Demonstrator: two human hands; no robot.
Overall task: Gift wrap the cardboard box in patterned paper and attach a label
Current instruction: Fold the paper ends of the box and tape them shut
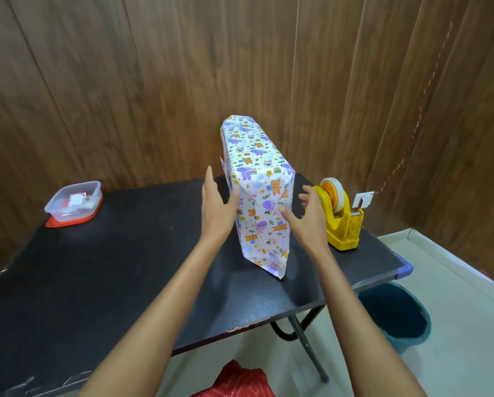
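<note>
The cardboard box (257, 179), covered in patterned paper, is stood tall on the black table (125, 267), with its narrow folded end turned toward the person. It is set between two wide-open hands, with nothing gripped: the left edge is touched by the thumb of the left hand (215, 204), and the right hand (311, 216) is spread by the right edge. The yellow tape holder (340, 219) is seen just beside the right hand, so tape is likely best reached from that side.

Dark wood-panelled walls (96, 81) met in a corner behind a black table (111, 267) standing on dark metal legs (306, 336). Pale tiles covered the floor (455, 282), where a teal bucket (394, 313) sat by the table's right end. A twisted cord (420, 110) ran down the right wall.
</note>
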